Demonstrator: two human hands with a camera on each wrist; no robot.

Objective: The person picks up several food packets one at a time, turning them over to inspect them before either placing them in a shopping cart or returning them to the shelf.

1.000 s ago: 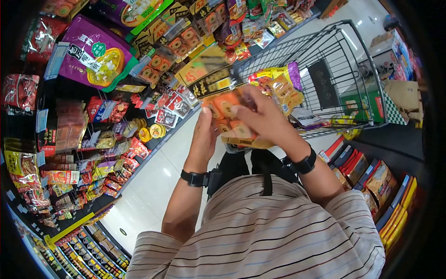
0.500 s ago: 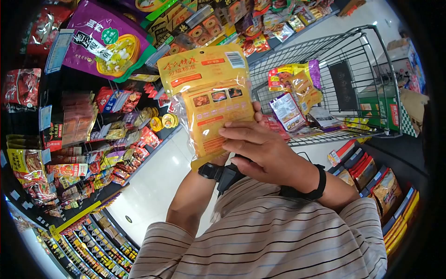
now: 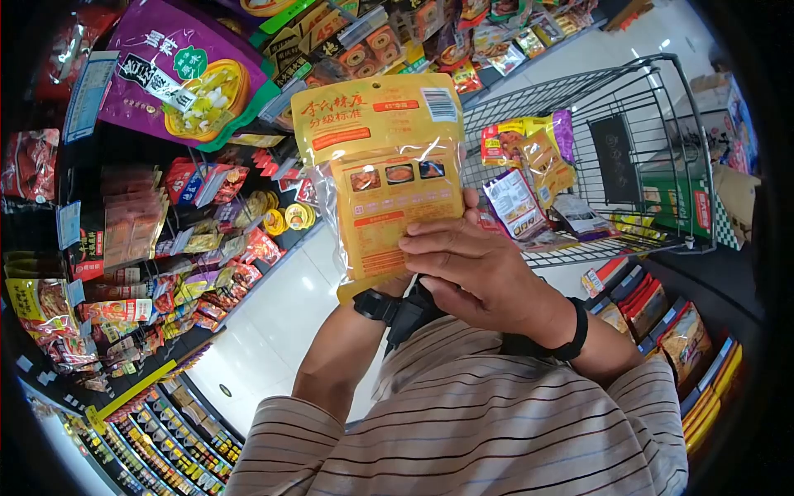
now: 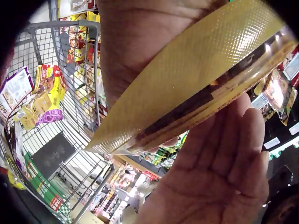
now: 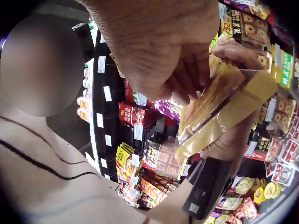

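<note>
A yellow hot pot seasoning packet [image 3: 393,178] is held up in front of the chest, its printed back with small pictures and a barcode towards me. My left hand [image 4: 210,177] grips it from behind, palm against its far side. In the head view the packet hides most of that hand, with fingertips showing past the right edge. My right hand [image 3: 488,269] rests its fingers on the lower right of the printed back, the thumb lower down. The right wrist view shows the packet [image 5: 217,114] edge-on between the two hands.
A wire shopping cart [image 3: 653,244] stands at the right, with several food packs [image 3: 529,149] in it. Hanging racks fill the left, with a large purple packet [image 3: 186,83] closest. More packets [image 3: 682,339] stand on a low shelf at the right. Pale floor tiles [image 3: 273,331] show below.
The packet has been turned over, from its front with orange blocks to its yellow printed back. My right hand has shifted from its side onto that back. Over the last half second little has moved.
</note>
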